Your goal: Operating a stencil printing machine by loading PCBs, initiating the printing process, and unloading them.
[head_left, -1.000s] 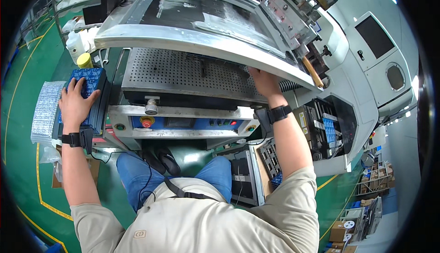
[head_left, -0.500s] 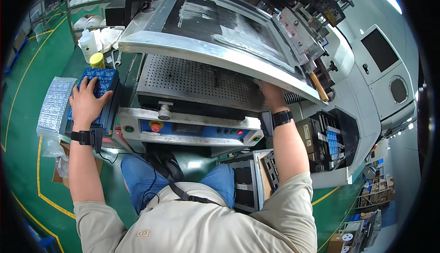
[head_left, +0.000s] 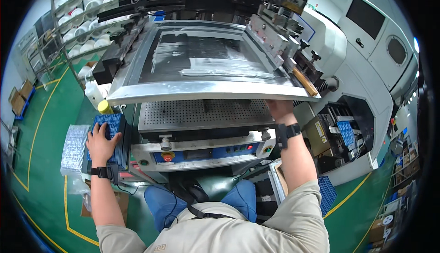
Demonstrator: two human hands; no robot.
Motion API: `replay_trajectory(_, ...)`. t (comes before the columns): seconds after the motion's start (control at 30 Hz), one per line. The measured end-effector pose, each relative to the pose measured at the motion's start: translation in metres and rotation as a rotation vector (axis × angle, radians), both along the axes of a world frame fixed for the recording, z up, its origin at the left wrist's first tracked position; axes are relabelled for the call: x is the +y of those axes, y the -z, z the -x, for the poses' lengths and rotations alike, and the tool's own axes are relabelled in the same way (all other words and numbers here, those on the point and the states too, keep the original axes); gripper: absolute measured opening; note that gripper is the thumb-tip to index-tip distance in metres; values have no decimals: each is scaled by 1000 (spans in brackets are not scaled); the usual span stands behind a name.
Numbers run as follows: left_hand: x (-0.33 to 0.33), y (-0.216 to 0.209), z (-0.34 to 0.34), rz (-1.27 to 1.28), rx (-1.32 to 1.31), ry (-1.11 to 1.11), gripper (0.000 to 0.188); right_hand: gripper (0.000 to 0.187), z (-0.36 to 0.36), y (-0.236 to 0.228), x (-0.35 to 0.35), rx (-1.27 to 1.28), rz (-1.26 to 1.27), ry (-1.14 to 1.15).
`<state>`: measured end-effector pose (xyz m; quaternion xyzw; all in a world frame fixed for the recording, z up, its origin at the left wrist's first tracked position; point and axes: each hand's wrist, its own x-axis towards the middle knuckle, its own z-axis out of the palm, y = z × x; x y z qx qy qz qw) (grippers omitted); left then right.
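My left hand (head_left: 101, 144) lies on a stack of blue circuit boards (head_left: 118, 122), its fingers spread over the top board. My right hand (head_left: 280, 110) reaches under the right front of a metal-framed printing screen (head_left: 211, 88). Its fingers are hidden there, by the right end of a perforated metal plate (head_left: 192, 116); what it touches cannot be seen. Pale grey paste (head_left: 224, 69) is smeared across the dark mesh of the screen. Both wrists wear black straps with small devices.
Bubble wrap (head_left: 75, 147) and a yellow-capped container (head_left: 104, 107) are beside the stack. A wooden-handled tool (head_left: 305, 81) rests at the screen's right corner. Below the plate runs a control panel with a red knob (head_left: 167, 156). A white machine (head_left: 366, 65) stands at the right.
The view has levelled, so the screen and plate look straighter and more shelves show. My left hand stays on the stack; my right hand stays near the plate's right end, fingers still hidden.
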<state>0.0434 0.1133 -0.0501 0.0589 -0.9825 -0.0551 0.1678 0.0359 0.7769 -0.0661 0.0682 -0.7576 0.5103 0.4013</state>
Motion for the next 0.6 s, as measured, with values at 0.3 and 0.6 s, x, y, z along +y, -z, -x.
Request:
replay_trajectory(0.3,-8,2,-3,-32,-61,-46,68,19,-130,-63,47,48,538,436)
replay_trajectory(0.6,-38,10,1,-102,-66,97,71,18,-164,24,75,-546,526,332)
